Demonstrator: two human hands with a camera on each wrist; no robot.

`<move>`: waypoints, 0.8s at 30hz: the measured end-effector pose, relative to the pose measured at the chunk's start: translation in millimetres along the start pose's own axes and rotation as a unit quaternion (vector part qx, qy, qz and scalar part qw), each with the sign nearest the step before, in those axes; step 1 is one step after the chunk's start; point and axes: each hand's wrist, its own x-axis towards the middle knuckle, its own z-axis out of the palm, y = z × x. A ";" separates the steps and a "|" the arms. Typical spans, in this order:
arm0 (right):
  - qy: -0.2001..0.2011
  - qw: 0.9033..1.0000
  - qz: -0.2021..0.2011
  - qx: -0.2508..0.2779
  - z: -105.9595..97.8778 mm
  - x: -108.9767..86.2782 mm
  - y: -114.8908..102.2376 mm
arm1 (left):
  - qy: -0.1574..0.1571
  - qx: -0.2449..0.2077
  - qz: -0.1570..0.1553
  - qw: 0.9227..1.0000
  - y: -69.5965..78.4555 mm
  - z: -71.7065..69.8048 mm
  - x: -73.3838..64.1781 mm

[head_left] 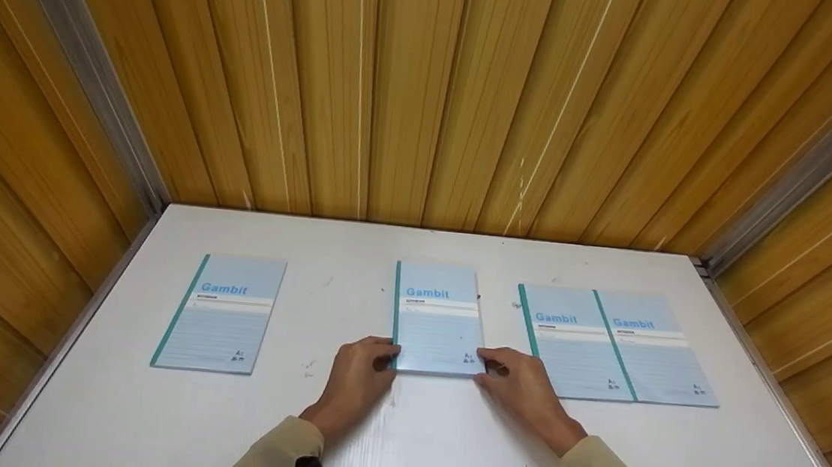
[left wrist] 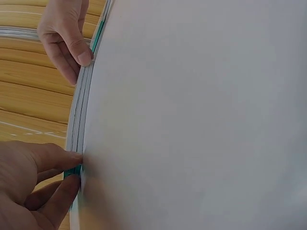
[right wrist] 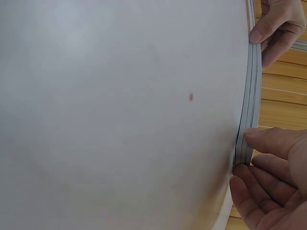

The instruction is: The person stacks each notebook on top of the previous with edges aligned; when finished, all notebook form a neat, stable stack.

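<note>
In the middle of the white table lies a small stack of light blue notebooks (head_left: 437, 333) with green spines and "Gambit" on the top cover. My left hand (head_left: 356, 379) holds its lower left corner at the spine between thumb and finger. At the lower right corner, my right hand (head_left: 523, 389) grips the opposite edge in the same way. Both wrist views catch the stack edge-on: layered notebook edges (left wrist: 79, 115) show between the two hands, and the notebook edges (right wrist: 250, 96) look nearly flush. The palms are partly hidden in the head view.
One matching notebook (head_left: 220, 314) lies alone at the left. On the right, a notebook (head_left: 575, 353) and another notebook (head_left: 661, 353) lie side by side, touching or nearly so. Wood-patterned panels (head_left: 413, 98) stand behind and beside the white table (head_left: 427, 445).
</note>
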 end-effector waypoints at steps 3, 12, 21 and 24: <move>0.002 1.000 -0.002 -0.001 0.1 -0.3 0.1 | 0.003 -0.007 -0.003 1.000 0.6 0.5 -0.1; -0.002 1.000 0.008 0.007 -1.0 0.0 0.0 | -0.003 -0.016 -0.010 1.000 -1.3 0.4 -0.3; -0.011 0.999 0.031 0.020 -1.8 0.1 -1.5 | -0.006 -0.021 -0.025 0.999 -1.3 0.8 0.1; -0.014 0.998 0.044 0.032 -2.0 0.6 -1.4 | -0.011 -0.035 -0.033 0.999 -0.9 -0.1 -1.0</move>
